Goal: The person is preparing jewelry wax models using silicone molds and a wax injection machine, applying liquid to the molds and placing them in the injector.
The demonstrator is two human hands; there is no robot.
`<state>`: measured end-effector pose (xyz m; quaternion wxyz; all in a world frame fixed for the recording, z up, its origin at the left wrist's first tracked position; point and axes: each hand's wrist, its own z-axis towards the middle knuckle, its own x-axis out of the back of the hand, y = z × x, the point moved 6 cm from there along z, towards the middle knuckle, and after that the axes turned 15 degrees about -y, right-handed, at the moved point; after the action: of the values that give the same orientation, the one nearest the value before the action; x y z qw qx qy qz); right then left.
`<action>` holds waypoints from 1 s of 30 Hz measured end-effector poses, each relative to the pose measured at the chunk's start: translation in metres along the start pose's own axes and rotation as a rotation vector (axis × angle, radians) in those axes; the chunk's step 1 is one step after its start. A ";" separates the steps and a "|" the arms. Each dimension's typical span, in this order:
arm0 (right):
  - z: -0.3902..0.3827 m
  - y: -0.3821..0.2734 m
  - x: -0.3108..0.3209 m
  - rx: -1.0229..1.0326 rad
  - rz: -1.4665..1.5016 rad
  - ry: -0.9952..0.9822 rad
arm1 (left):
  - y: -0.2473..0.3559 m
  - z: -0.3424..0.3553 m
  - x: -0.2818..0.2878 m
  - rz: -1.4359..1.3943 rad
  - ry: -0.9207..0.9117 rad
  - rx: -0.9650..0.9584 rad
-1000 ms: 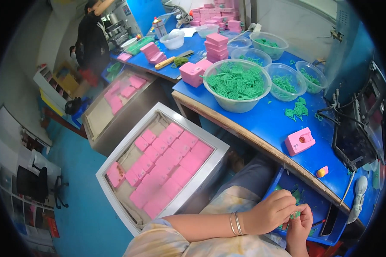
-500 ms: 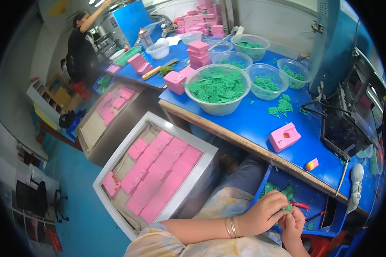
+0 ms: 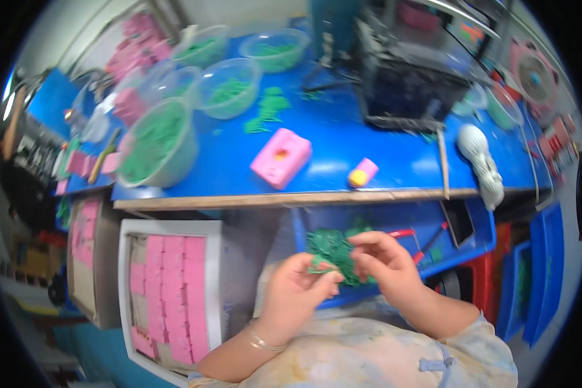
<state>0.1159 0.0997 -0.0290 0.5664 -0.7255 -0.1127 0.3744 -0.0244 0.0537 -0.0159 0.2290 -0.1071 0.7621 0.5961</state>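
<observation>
My left hand (image 3: 293, 290) is closed, pinching a small green lattice-like piece (image 3: 321, 266) between thumb and fingertips. Just to its right, my right hand (image 3: 388, 265) has thumb and fingers apart, with nothing visible between them. Both hands are over the near edge of a blue tray (image 3: 394, 216), where a tangled heap of green pieces (image 3: 330, 244) lies partly behind them. Beside the right hand, a red-handled tool (image 3: 404, 233) rests in the tray. On the blue table beyond stand a pink block with a hollow (image 3: 282, 158) and a small pink piece with a yellow ball (image 3: 363, 173).
Several see-through bowls of green pieces crowd the table's left, the biggest bowl (image 3: 186, 152) nearest. A white-rimmed box (image 3: 126, 291) of pink blocks stands at lower left. A dark machine (image 3: 407, 90) and a bundle of white cord (image 3: 477, 155) are at the right.
The view has swung right and the scene has shifted left. My hands, together around a green piece before, are now apart; the left keeps a green piece and the right has opened.
</observation>
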 end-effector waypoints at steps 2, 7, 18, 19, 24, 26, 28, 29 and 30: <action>0.002 -0.013 -0.007 0.206 -0.351 -0.099 | 0.004 0.000 -0.002 0.092 0.003 0.025; -0.001 -0.031 -0.026 0.346 -0.699 -0.129 | -0.002 -0.002 -0.002 0.308 -0.042 -0.082; -0.009 -0.040 -0.034 0.503 -0.814 -0.116 | 0.034 -0.020 -0.018 0.812 -0.136 -0.424; -0.008 -0.041 -0.035 0.506 -0.807 -0.132 | 0.034 -0.020 -0.018 0.845 -0.129 -0.444; -0.004 -0.038 -0.034 0.496 -0.802 -0.139 | 0.034 -0.019 -0.017 0.894 -0.121 -0.468; -0.004 -0.036 -0.031 0.491 -0.804 -0.130 | 0.031 -0.017 -0.012 0.773 -0.043 -0.484; -0.004 -0.036 -0.031 0.517 -0.839 -0.125 | 0.024 -0.014 -0.009 0.551 -0.015 -0.423; -0.004 -0.036 -0.030 0.515 -0.836 -0.126 | 0.019 -0.013 -0.004 0.328 0.016 -0.368; -0.005 -0.037 -0.029 0.541 -0.834 -0.126 | 0.019 -0.013 -0.003 0.328 0.017 -0.364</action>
<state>0.1091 0.0913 0.0170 0.8278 -0.4218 -0.3261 0.1748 -0.0325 0.0457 0.0041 0.0994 -0.0264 0.6512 0.7519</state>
